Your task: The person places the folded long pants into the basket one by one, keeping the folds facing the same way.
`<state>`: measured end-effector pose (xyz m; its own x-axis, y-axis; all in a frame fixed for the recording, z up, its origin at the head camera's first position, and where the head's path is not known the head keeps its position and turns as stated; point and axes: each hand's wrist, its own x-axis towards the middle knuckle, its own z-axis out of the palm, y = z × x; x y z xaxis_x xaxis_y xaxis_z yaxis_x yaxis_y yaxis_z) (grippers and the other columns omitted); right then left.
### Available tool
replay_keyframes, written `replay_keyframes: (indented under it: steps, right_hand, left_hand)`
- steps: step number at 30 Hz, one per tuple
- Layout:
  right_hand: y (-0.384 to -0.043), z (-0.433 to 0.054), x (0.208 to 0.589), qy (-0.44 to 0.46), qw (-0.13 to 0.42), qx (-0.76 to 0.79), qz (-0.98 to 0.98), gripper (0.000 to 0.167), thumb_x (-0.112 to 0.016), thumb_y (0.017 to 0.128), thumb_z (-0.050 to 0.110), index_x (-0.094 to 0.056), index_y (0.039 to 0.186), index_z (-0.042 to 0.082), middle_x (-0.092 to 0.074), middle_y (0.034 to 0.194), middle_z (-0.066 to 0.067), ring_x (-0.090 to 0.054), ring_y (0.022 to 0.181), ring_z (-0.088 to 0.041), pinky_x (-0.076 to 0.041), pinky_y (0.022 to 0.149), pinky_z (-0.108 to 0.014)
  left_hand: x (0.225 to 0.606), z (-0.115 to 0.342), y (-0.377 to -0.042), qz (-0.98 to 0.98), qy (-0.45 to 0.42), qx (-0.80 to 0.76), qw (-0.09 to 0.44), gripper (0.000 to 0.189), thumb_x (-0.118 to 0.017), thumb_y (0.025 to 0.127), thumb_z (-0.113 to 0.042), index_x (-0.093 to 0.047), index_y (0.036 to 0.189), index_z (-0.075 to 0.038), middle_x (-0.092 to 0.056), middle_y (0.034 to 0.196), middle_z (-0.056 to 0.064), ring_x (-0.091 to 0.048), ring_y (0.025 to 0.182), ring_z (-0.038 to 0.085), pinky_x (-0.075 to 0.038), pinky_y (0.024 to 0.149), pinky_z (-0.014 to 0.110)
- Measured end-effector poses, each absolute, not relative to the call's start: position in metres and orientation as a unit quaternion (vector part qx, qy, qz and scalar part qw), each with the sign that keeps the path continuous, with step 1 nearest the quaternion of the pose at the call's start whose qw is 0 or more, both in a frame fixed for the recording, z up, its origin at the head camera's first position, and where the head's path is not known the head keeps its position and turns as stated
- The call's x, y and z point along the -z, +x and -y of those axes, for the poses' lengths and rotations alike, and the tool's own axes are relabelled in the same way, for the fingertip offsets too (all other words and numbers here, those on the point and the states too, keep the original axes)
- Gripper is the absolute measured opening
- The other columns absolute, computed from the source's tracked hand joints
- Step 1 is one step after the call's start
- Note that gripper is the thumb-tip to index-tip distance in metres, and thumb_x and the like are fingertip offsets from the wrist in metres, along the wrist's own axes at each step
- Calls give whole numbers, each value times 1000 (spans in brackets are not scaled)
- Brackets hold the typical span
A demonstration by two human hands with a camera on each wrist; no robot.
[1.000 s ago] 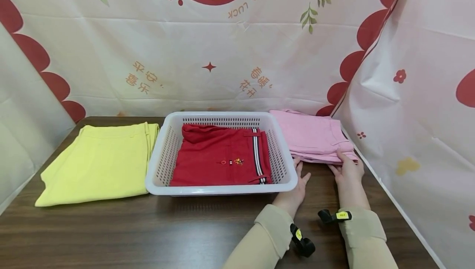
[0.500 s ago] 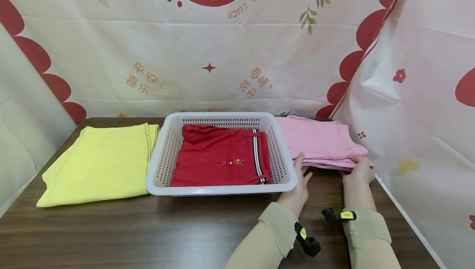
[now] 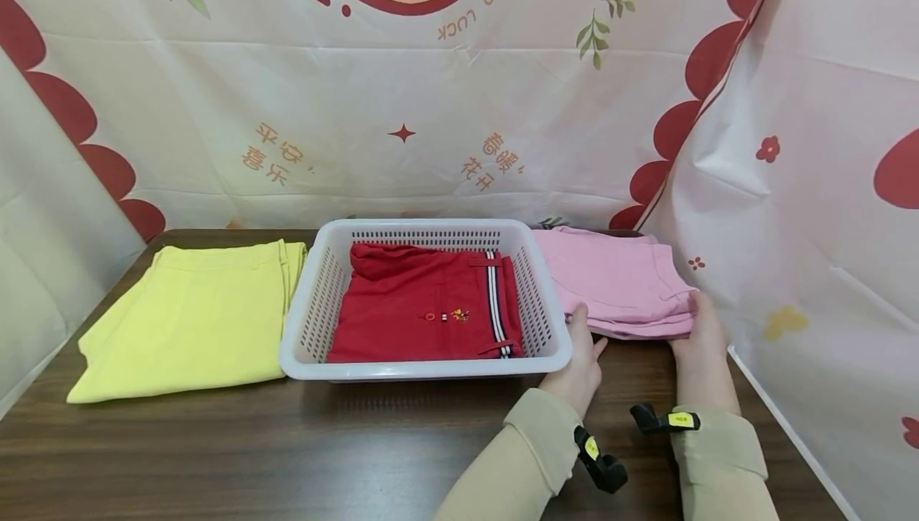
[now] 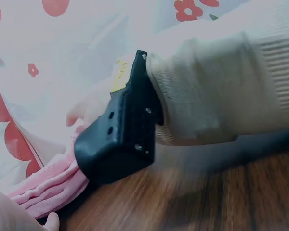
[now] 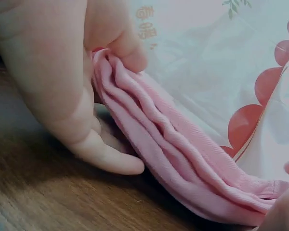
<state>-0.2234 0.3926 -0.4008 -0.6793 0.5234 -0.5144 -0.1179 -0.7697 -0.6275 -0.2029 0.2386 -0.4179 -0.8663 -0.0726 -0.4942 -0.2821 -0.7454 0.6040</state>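
Folded pink trousers point(image 3: 610, 278) lie to the right of the white basket, their layered front edge toward me. At their front left corner my left hand point(image 3: 574, 361) grips the fabric, with a finger over the top and the thumb below in the right wrist view. My right hand point(image 3: 702, 337) holds the front right corner; its far fingers are hidden under the cloth. Those pink layers point(image 5: 168, 139) show up close in the right wrist view. Folded red trousers point(image 3: 424, 305) with a striped band lie inside the basket point(image 3: 431, 369).
Folded yellow trousers point(image 3: 194, 321) lie left of the basket on the dark wooden table point(image 3: 287, 449). A printed cloth point(image 3: 402, 90) hangs behind the table, and another cloth point(image 3: 811, 282) borders the right side.
The pink trousers have shifted right and toward me. My right hand has moved right along with them, while my left hand stays close to the basket's front right corner.
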Motion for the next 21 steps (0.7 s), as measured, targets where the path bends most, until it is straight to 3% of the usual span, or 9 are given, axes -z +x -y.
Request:
replay_keyframes:
  steps: [3, 6, 9, 11, 14, 16, 18, 21]
  right_hand:
    - [-224, -391, 402, -398, 191, -821, 362, 92, -80, 76, 6, -23, 146, 22, -33, 140, 11, -39, 119, -5, -38, 96, -18]
    - [-224, -390, 402, -410, 205, -784, 420, 95, -81, 72, 0, -25, 148, 15, -30, 142, 8, -36, 119, -6, -43, 90, -17]
    - [-225, -389, 403, -409, 220, -771, 436, 81, -78, 72, -7, -37, 141, 10, -35, 137, 6, -39, 112, -8, -49, 76, -16]
    - [-224, -388, 403, -408, 229, -767, 440, 65, -74, 74, -10, -45, 129, 8, -39, 126, 5, -43, 104, -9, -49, 67, -14]
    - [-223, -388, 403, -405, 238, -760, 449, 46, -72, 75, -11, -49, 111, 8, -40, 111, 3, -45, 91, -10, -48, 60, -15]
    - [-221, -387, 402, -402, 242, -753, 461, 41, -72, 76, -9, -48, 104, 9, -38, 106, 3, -43, 87, -10, -47, 59, -15]
    - [-221, -386, 399, -398, 250, -750, 465, 41, -72, 76, -9, -48, 102, 10, -38, 106, 3, -43, 87, -10, -48, 60, -15]
    - [-221, -385, 395, -393, 259, -747, 469, 44, -73, 75, -9, -47, 104, 12, -37, 109, 4, -43, 92, -9, -49, 62, -15]
  left_hand:
    - [417, -240, -202, -359, -251, -897, 58, 66, -61, 91, -14, -27, 143, 10, -33, 142, 31, -41, 127, 41, -49, 86, 50]
    - [417, -242, -202, -379, -249, -890, 54, 62, -61, 92, -15, -31, 141, 7, -41, 137, 28, -48, 121, 38, -49, 86, 48]
    - [416, -242, -203, -382, -262, -885, 48, 63, -63, 91, -19, -34, 139, 8, -44, 135, 26, -51, 118, 38, -48, 87, 50]
    - [416, -242, -203, -377, -275, -883, 56, 67, -65, 90, -24, -34, 140, 7, -43, 137, 27, -55, 112, 41, -40, 94, 58]
    - [418, -240, -202, -359, -276, -890, 52, 67, -65, 91, -26, -33, 140, 7, -42, 137, 28, -59, 105, 44, -36, 94, 64]
    - [419, -239, -201, -355, -264, -896, 45, 63, -62, 92, -23, -33, 140, 6, -45, 136, 27, -62, 99, 44, -30, 96, 68]
    - [420, -236, -201, -357, -243, -901, 29, 56, -59, 94, -16, -35, 138, 7, -50, 131, 24, -64, 95, 42, -31, 98, 65]
    - [418, -234, -198, -388, -249, -886, 42, 54, -57, 92, -14, -37, 139, 5, -61, 118, 17, -64, 98, 35, -23, 105, 60]
